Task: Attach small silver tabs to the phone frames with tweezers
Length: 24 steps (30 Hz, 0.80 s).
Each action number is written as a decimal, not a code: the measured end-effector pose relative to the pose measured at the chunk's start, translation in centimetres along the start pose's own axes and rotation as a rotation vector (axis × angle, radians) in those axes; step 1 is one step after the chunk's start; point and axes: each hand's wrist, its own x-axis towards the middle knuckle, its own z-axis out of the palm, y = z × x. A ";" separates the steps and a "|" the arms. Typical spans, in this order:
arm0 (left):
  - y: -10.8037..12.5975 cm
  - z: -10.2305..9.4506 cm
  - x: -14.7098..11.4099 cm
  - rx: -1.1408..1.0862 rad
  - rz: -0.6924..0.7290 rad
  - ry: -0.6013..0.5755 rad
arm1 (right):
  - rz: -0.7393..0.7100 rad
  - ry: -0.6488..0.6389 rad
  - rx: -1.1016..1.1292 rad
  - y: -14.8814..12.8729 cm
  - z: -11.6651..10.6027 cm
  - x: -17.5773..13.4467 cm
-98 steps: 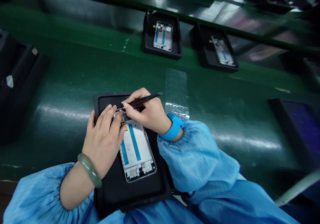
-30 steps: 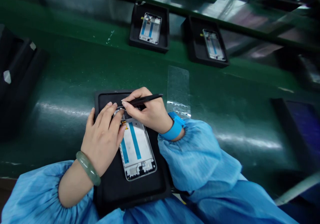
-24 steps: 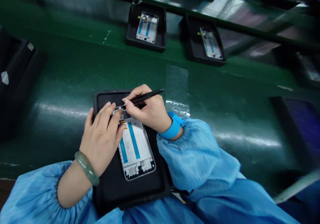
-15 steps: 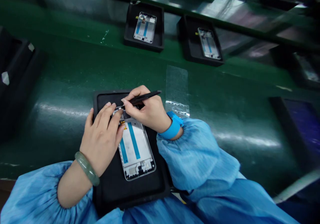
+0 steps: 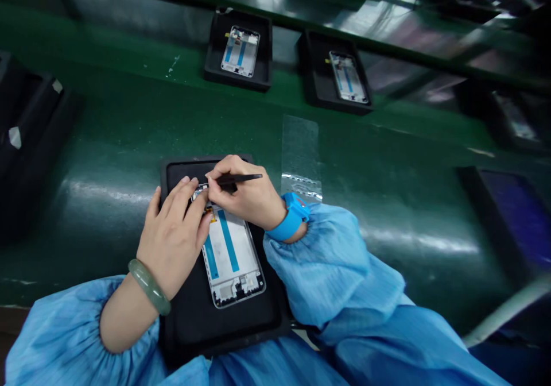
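Note:
A phone frame [image 5: 241, 248] with its white inner side up and two blue strips lies in a black foam tray [image 5: 232, 328] in front of me. My left hand [image 5: 172, 234] rests over the frame's upper left part, fingers stretched out and touching its edge. In my right hand [image 5: 245, 196], slim black tweezers [image 5: 243, 177] are pinched like a pen, their tips at the top end of the frame. My fingers hide the tips and most of that upper end. A small orange flex cable [image 5: 212, 213] shows beside my left thumb.
A clear plastic film [image 5: 300, 153] lies on the green bench beyond my right wrist. Farther back, two black trays [image 5: 210, 67] [image 5: 314, 96] each hold a similar phone frame. Dark foam trays [image 5: 32, 127] stand at the left, another dark tray [image 5: 486, 213] at the right.
The tweezers have tipped lower, nearer to level, and my right hand has shifted slightly left. My left hand stays on the phone frame. The whole view has moved a little.

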 end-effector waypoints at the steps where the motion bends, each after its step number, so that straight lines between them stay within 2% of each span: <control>1: 0.0 0.0 0.0 0.002 0.002 0.000 | 0.020 0.008 0.007 0.0 -0.1 0.1; 4: 0.0 0.1 0.1 0.006 0.006 -0.002 | 0.136 0.045 0.112 0.1 -0.4 0.2; 9: -0.4 0.4 -0.1 -0.019 0.025 0.002 | 0.330 0.153 0.412 0.8 0.0 0.1; 14: 1.0 -0.8 0.2 0.066 0.077 0.068 | 0.462 0.298 0.711 1.0 0.1 0.4; 15: 1.8 -1.2 0.5 0.067 0.118 0.029 | 0.465 0.297 0.768 1.0 -0.3 0.6; 17: 3.8 -1.6 1.4 0.054 0.192 -0.135 | 0.449 0.292 0.822 0.9 -1.3 0.9; 19: 6.1 -1.6 2.4 0.075 0.169 -0.283 | 0.428 0.348 0.804 1.2 -2.7 1.0; 22: 9.0 -0.9 3.9 0.146 0.040 -0.320 | 0.426 0.517 0.726 2.3 -5.0 0.8; 24: 9.8 -0.4 4.9 0.172 -0.017 -0.346 | 0.432 0.622 0.679 3.5 -6.4 0.3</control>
